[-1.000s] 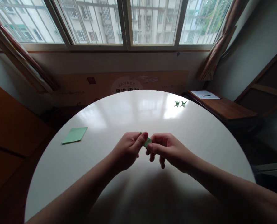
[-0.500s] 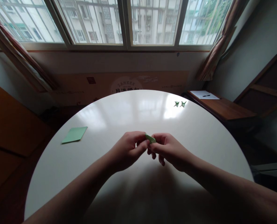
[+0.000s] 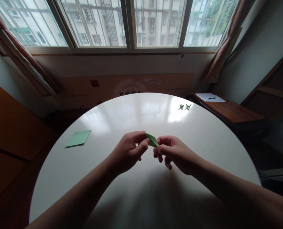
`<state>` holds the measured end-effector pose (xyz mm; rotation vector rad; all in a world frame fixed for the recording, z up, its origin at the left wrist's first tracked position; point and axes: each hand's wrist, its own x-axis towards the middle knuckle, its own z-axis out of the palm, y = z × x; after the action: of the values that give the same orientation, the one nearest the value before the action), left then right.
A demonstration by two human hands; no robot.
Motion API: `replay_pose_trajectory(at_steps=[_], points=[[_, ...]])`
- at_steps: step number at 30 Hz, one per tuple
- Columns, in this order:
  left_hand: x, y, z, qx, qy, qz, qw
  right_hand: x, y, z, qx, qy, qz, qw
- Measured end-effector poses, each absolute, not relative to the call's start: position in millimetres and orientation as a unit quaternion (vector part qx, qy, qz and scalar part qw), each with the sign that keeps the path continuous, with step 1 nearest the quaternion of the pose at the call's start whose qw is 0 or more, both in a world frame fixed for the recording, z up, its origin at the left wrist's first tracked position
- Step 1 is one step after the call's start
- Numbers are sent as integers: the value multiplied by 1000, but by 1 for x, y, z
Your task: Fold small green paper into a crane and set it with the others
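A small piece of folded green paper [image 3: 152, 140] is held above the middle of the white table. My left hand [image 3: 133, 149] pinches its left end between thumb and forefinger. At the paper's lower right tip, the thumb and forefinger of my right hand [image 3: 173, 152] are closed on it, while its other fingers curl loosely below. The paper is long and pointed, slanting down to the right. Parts of it are hidden under my fingertips.
On the left of the round white table [image 3: 115, 111] lies a pad of light green square paper [image 3: 79, 138]. Two small folded green paper figures [image 3: 184, 107] stand at the far right. Beyond the edge, a wooden desk [image 3: 244, 111] holds a white sheet [image 3: 210, 97] with a pen.
My hands have moved slightly apart, and more of the folded green paper shows between them. My right hand's grip now sits at the paper's lower tip. The view has shifted a little.
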<state>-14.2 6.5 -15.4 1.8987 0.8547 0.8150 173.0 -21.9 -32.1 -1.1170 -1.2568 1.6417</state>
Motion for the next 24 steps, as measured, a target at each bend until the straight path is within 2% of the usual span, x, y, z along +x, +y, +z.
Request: replay_pose_trajectory(at_steps=[11,17,24], points=[[-20,10,-7,718,358,397,446,175,-21,-29,-444,-490,658,361],[-18,7,-14,740,375,394,396,180,-19,-32,-388,-458,649,467],[-11,4,-22,784,378,347,350,180,-17,-38,-380,-492,607,495]])
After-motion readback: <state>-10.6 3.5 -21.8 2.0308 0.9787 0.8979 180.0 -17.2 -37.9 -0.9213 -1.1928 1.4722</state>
